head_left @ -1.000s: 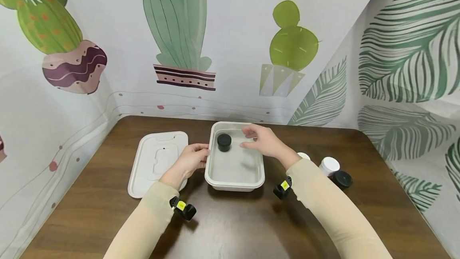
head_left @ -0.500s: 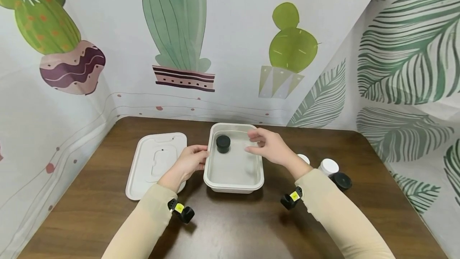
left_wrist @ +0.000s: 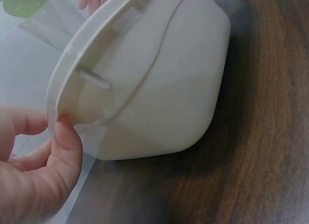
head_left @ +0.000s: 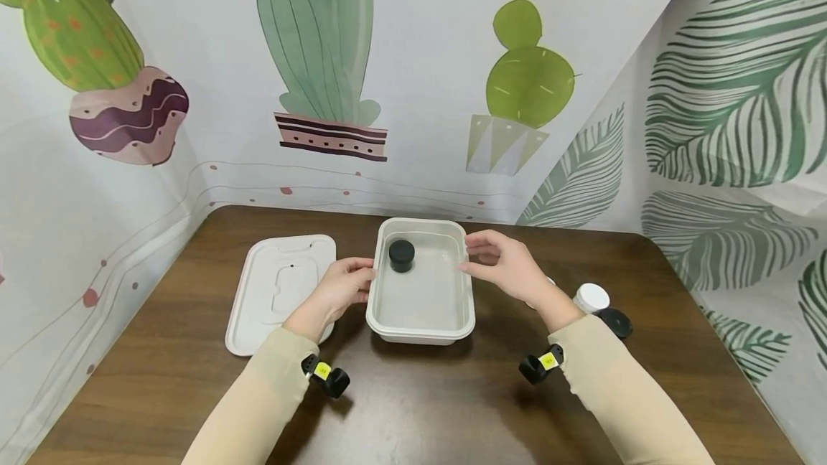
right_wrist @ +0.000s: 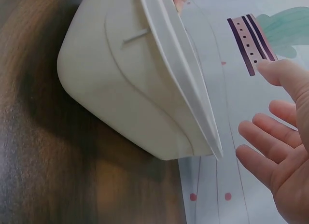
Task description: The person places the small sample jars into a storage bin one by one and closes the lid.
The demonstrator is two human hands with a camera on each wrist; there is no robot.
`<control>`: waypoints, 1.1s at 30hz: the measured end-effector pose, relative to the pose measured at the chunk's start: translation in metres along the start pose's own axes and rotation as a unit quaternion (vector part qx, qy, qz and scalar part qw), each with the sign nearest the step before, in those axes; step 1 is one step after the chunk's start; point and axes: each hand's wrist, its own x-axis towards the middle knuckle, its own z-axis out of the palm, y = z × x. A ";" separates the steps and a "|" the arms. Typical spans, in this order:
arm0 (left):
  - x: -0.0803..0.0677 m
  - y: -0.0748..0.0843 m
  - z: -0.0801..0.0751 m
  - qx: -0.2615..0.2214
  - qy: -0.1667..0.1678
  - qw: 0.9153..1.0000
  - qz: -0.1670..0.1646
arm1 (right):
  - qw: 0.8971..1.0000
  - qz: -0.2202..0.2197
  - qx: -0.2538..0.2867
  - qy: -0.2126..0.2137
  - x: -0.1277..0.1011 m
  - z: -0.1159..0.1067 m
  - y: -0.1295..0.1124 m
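A white plastic storage box point(head_left: 426, 307) stands lidless mid-table. Inside it, toward the back left, sits a small black-lidded jar point(head_left: 402, 255). My left hand point(head_left: 340, 285) pinches the box's left rim; in the left wrist view the thumb point(left_wrist: 67, 144) tucks under the lip, with the forefinger on its other side. My right hand point(head_left: 507, 264) hovers by the right rim, holding nothing. The right wrist view has its fingers point(right_wrist: 268, 142) loosely spread, with a gap between them and the rim.
A white lid point(head_left: 258, 300) lies flat left of the box, partly behind the left hand. To the right are a white-capped jar point(head_left: 591, 297) and a black-lidded jar point(head_left: 615, 322); another white one is mostly hidden by the right wrist. A printed cloth point(head_left: 426, 92) hangs behind the table.
My right hand has drawn back rightward, from over the inside of the box to beside its right rim. The left hand has kept its place at the left rim.
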 end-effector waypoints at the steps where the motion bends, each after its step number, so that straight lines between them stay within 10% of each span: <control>1: 0.000 0.000 0.000 -0.001 -0.001 1.000 0.001 | 1.000 0.000 0.005 0.004 -0.001 -0.001 0.001; 33: 0.000 0.000 -0.001 -0.011 -0.004 1.000 -0.001 | 0.999 0.011 0.023 0.045 -0.040 -0.021 0.024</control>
